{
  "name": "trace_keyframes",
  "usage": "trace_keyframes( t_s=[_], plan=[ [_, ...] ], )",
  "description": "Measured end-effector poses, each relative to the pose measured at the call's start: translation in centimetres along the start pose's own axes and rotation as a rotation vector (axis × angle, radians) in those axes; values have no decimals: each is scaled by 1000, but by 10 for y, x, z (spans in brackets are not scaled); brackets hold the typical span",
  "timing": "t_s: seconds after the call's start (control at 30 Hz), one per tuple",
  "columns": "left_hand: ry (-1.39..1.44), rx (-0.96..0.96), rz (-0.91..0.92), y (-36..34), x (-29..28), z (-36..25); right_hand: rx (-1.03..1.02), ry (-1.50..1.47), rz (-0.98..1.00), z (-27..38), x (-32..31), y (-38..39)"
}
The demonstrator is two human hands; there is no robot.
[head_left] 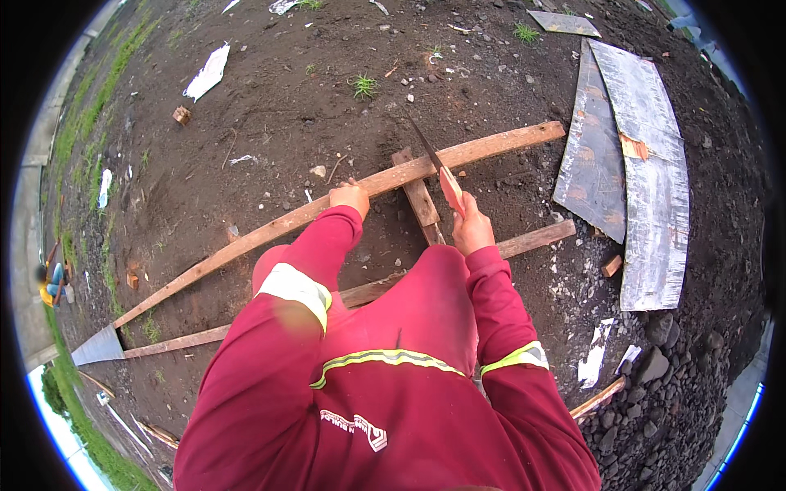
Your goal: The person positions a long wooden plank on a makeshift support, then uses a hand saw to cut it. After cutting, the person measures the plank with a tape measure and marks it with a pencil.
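Note:
A long wooden plank (pixel 499 146) runs slantwise in front of me, from the far left up to the right. My left hand (pixel 350 198) is closed over it near the middle. In my right hand (pixel 472 227) is the pale handle of a handsaw (pixel 428 147), gripped with the fingers wrapped round it. The saw's dark, narrow blade points up and away, lying across the plank to the right of my left hand. Just left of the blade, a short wooden crosspiece (pixel 419 200) passes beneath the plank. Whether the teeth have cut into the wood, I cannot tell.
A second board (pixel 536 239) passes under my legs toward a grey sheet piece (pixel 100 347) at the left. Worn panels (pixel 655 180) lie at the right, above a heap of stones (pixel 655 401). A small wood block (pixel 182 114) rests on the soil. Another person (pixel 54 282) is at the far left.

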State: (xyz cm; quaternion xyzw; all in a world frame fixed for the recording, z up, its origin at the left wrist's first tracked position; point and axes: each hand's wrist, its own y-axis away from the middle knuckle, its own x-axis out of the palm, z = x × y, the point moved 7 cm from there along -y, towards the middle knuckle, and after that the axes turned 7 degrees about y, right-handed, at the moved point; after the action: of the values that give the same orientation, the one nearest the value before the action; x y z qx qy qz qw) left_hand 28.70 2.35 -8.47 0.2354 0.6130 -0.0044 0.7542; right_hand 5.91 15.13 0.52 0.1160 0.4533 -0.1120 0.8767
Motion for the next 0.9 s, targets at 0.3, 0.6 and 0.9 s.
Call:
trace_keyframes(
  t_s=[0.3,0.6,0.9],
  plan=[
    [-15,46,52,-1,-4,-3,19,21,57,-24,-62,122],
    [93,63,145,-1,-14,-1,-40,-23,-7,-3,-2,13],
    [-34,12,44,-3,7,-2,12,67,35,-19,-57,104]
  ],
)
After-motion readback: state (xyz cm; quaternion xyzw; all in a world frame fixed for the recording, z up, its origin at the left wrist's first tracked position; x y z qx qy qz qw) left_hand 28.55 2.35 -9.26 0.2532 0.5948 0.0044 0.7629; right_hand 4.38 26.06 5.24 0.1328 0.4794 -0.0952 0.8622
